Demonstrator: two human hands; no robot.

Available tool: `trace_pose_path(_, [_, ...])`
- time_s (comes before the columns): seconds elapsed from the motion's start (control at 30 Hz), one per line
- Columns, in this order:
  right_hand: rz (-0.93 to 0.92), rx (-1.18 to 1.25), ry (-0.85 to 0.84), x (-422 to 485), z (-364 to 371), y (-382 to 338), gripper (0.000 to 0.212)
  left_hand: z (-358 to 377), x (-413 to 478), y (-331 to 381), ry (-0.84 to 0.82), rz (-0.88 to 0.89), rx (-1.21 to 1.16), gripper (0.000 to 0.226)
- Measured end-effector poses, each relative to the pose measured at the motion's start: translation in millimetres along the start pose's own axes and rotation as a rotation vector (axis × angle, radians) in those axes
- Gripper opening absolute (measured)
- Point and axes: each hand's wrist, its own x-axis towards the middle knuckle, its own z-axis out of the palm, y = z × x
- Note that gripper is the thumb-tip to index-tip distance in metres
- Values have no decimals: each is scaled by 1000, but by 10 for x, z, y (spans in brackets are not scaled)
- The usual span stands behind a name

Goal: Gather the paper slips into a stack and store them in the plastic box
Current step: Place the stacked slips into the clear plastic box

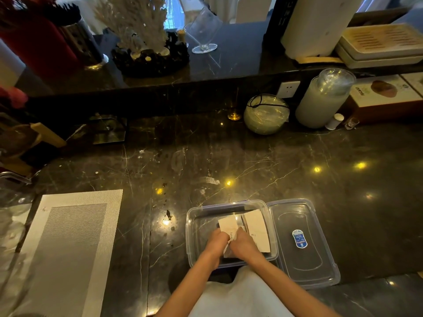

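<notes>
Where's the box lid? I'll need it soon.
In the head view, the lid lies flat on the counter, right beside the plastic box.

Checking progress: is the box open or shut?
Open: the lid lies flat beside the box, and both hands reach inside holding slips.

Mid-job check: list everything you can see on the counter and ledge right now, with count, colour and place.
plastic box: 1, clear, near counter centre, open
paper slips: several, white, inside the box, exact count unclear
lid: 1, clear with blue label, right of the box, beside it
placemat: 1, grey and white, near left
wrapped bowls: stack, pale green, back of counter
wrapped cups: stack, pale, right of the bowls
glass: 1, clear, upper ledge
left hand: 1, in the box, holding slips
right hand: 1, in the box, holding slips
</notes>
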Motion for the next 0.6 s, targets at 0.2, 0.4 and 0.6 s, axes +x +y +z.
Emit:
trace_pose_path(0.2, [15, 23, -17, 11, 0, -3, 42, 12, 39, -13, 24, -5, 19, 32])
trace_pose_path(0.4, [13, 39, -5, 13, 10, -10, 38, -7, 40, -10, 12, -12, 24, 29])
trace_pose_path(0.6, [7, 59, 6, 0, 11, -14, 39, 12, 46, 4, 3, -25, 20, 26])
